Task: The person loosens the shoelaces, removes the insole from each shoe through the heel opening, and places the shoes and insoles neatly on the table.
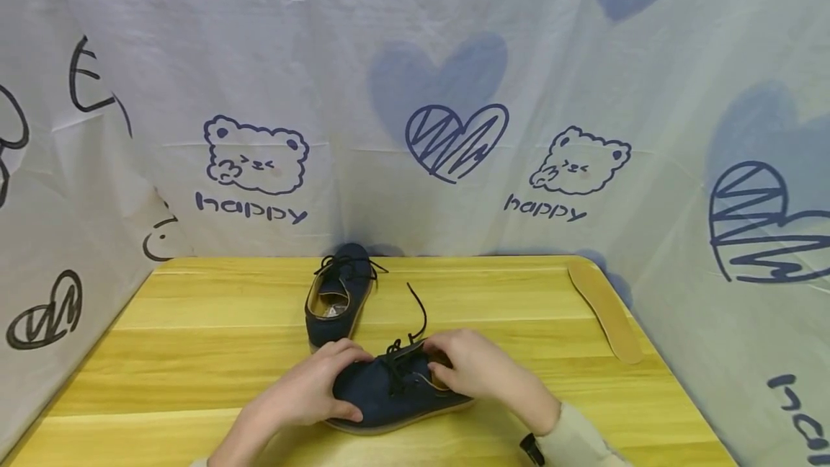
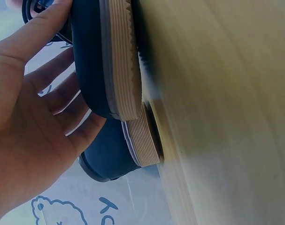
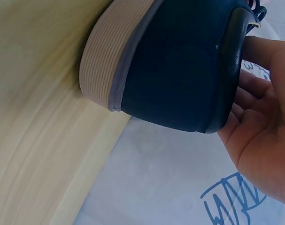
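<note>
A navy lace-up shoe (image 1: 379, 398) with a tan ribbed sole lies across the front of the wooden table, toe to the left. My left hand (image 1: 314, 388) holds its toe, thumb on the near side and fingers on the far side. At the shoe's opening is my right hand (image 1: 468, 365), thumb and fingers at the collar; some fingertips are hidden inside. The right wrist view shows the shoe's heel (image 3: 175, 70) beside the palm. Black laces (image 1: 400, 365) are on top, one end trailing onto the table.
The matching navy shoe (image 1: 355, 272) stands behind, toe toward the back, close to my left fingers. A tan insole (image 1: 603, 312) lies near the right edge of the table (image 1: 194, 323). Printed white cloth (image 1: 337, 186) hangs around the back and sides.
</note>
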Action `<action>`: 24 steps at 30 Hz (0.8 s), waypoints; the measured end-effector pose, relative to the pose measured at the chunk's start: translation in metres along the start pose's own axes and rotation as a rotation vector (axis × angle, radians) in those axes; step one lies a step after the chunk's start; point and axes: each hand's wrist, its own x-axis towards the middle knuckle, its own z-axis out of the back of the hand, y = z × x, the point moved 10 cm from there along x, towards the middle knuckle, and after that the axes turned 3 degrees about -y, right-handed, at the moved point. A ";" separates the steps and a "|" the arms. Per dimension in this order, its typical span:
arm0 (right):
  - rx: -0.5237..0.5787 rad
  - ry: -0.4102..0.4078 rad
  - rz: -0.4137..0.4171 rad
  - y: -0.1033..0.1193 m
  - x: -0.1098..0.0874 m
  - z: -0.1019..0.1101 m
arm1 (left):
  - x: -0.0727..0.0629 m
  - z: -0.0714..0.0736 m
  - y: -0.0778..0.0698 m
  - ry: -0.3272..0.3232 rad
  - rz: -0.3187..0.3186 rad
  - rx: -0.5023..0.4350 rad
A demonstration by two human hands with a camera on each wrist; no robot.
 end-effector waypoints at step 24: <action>0.104 0.147 -0.120 -0.017 0.008 -0.017 | 0.000 0.002 -0.004 -0.014 -0.011 0.040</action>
